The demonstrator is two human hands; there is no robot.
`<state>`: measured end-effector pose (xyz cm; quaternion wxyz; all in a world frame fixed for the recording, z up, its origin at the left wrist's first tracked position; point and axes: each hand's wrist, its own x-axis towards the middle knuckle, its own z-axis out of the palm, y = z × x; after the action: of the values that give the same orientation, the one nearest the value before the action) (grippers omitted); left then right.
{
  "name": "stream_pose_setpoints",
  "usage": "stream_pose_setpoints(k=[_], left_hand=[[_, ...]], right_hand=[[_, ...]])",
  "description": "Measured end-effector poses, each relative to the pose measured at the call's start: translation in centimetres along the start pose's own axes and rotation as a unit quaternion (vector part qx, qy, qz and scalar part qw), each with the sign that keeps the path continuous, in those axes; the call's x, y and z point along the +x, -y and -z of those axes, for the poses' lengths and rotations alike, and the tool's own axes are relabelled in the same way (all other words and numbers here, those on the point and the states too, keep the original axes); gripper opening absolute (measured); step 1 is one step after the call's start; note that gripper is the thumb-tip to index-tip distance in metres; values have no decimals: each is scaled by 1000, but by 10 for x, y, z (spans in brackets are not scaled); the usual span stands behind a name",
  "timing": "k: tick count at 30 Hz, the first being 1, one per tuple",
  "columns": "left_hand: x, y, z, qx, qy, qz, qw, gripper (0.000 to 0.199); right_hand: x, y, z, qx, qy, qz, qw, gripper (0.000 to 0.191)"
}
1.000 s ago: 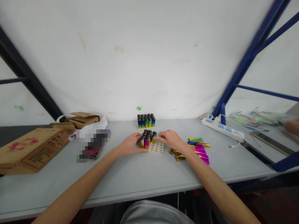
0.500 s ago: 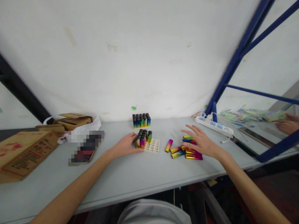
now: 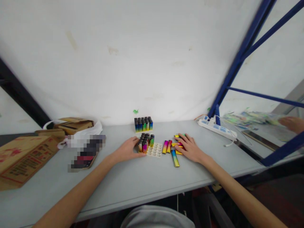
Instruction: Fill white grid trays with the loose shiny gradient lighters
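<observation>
My left hand (image 3: 127, 148) curls round the left end of a white tray (image 3: 157, 151) with round wells, thumb along its near side. Upright lighters (image 3: 143, 143) with black tops and shiny rainbow bodies fill that end; the wells at the right are bare. My right hand (image 3: 190, 148) lies palm down with its fingers spread over a pile of loose lighters (image 3: 178, 144), partly hiding them. Between the pile and the tray, two magenta, red and yellow lighters (image 3: 167, 147) lie side by side. A blue and yellow lighter (image 3: 175, 158) rests nearer the table's front edge.
Behind the tray stands another block of upright lighters (image 3: 143, 125). Cardboard boxes (image 3: 26, 158), a plastic bag (image 3: 95, 129) and a blurred-out phone-like object (image 3: 87, 155) are at the left. Right are a power strip (image 3: 217, 127), a blue frame (image 3: 237, 66) and another person's hand (image 3: 292, 123).
My right hand has come down and left onto the loose lighters, which have shifted left toward the tray and spread out. My left hand stays at the tray.
</observation>
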<state>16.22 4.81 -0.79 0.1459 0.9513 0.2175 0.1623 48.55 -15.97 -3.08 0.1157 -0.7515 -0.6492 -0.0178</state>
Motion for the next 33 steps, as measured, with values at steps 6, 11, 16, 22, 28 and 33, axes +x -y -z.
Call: stream_pose_setpoints(k=[6, 11, 16, 22, 28, 33], left_hand=[[-1, -3, 1, 11, 13, 1, 1000, 65], [0, -1, -1, 4, -2, -2, 1000, 64], [0, 0, -1, 7, 4, -1, 1000, 68], [-1, 1, -2, 7, -3, -2, 1000, 68], [-1, 1, -2, -2, 1, -3, 1000, 65], [-1, 0, -2, -5, -12, -14, 1000, 65]], right_hand=[[22, 2, 3, 9, 39, 30, 999, 53], [28, -3, 12, 44, -42, 91, 994, 43], [38, 7, 36, 190, -100, 81, 973, 39], [75, 34, 53, 446, -136, 24, 884, 48], [107, 62, 36, 681, -102, 10, 726, 40], [97, 75, 17, 729, -37, 27, 683, 39]])
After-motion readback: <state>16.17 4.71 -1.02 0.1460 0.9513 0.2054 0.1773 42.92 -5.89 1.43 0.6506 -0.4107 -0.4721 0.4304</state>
